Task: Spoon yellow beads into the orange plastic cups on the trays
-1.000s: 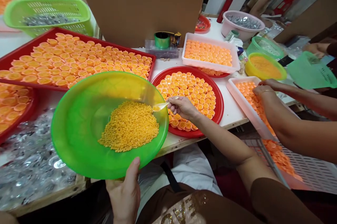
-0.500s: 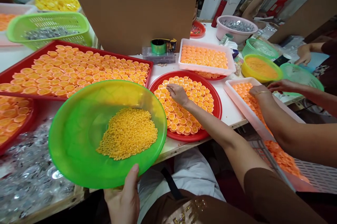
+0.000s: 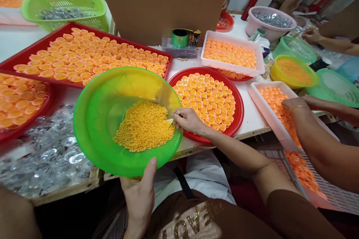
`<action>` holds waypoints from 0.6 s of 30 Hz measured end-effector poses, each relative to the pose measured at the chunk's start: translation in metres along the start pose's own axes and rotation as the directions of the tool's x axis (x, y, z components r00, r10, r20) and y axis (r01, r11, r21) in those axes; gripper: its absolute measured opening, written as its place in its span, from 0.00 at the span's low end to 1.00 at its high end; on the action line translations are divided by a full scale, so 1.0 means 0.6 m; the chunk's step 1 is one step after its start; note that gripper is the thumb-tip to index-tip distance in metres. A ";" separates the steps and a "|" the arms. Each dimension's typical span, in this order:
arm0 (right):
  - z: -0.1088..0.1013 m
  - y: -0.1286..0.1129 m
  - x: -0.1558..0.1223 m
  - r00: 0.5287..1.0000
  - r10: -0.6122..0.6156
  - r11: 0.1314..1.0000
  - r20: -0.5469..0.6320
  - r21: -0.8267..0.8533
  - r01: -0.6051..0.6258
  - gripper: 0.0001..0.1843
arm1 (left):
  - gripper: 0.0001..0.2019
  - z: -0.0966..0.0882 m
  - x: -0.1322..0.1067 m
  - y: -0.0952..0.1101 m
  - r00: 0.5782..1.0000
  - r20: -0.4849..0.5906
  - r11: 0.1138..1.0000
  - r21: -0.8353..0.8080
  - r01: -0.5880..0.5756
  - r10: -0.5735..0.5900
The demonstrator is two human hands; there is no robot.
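My left hand (image 3: 140, 194) grips the near rim of a green plastic bowl (image 3: 95, 126), thumb over the edge, and holds it tilted up off the table. A heap of small yellow pellets (image 3: 146, 126) lies in the bowl. At its right side my right hand (image 3: 189, 120) pinches a small pale scoop (image 3: 169, 121), whose tip meets the edge of the pellets. Just beyond, a round red tray (image 3: 239, 113) carries many small orange cups (image 3: 213, 100) with yellow filling.
A rectangular red tray (image 3: 17, 59) of orange cups stands behind the bowl. Clear plastic pieces (image 3: 56, 153) cover the table at left. A co-worker's hands (image 3: 294, 106) reach into a white tray (image 3: 258, 97) at right. A cardboard panel (image 3: 165, 3) rises at the back.
My right hand has come back from above the round red tray to the bowl, bringing the scoop to the pellets. The view has shifted, and the bowl sits slightly higher and further right in it.
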State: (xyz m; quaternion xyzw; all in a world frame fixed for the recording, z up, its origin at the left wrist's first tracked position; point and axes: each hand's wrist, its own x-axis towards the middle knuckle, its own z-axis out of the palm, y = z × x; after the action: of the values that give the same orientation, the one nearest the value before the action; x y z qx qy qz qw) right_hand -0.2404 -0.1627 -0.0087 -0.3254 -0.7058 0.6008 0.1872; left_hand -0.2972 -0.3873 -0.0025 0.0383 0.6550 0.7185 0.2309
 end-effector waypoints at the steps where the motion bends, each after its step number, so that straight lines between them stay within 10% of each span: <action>1: 0.004 0.005 -0.001 0.997 0.073 0.993 0.006 0.096 -0.073 0.11 | 0.38 0.000 0.000 0.000 1.000 -0.003 1.000 -0.016 0.008 -0.008; 10: -0.066 -0.002 0.012 0.981 0.183 0.847 -0.059 0.516 -0.127 0.15 | 0.34 -0.005 0.003 -0.010 0.999 -0.030 0.999 -0.044 0.009 -0.011; 18: -0.131 -0.006 0.097 0.919 0.105 0.925 -0.379 0.377 0.050 0.13 | 0.32 -0.008 0.002 -0.009 0.997 -0.067 0.999 -0.017 0.038 -0.039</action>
State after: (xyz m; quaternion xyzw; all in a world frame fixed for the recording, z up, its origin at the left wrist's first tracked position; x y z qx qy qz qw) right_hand -0.2315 -0.0657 0.0040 -0.4067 -0.5196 0.6510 0.3753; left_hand -0.2986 -0.3910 -0.0088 -0.0006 0.6573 0.7199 0.2229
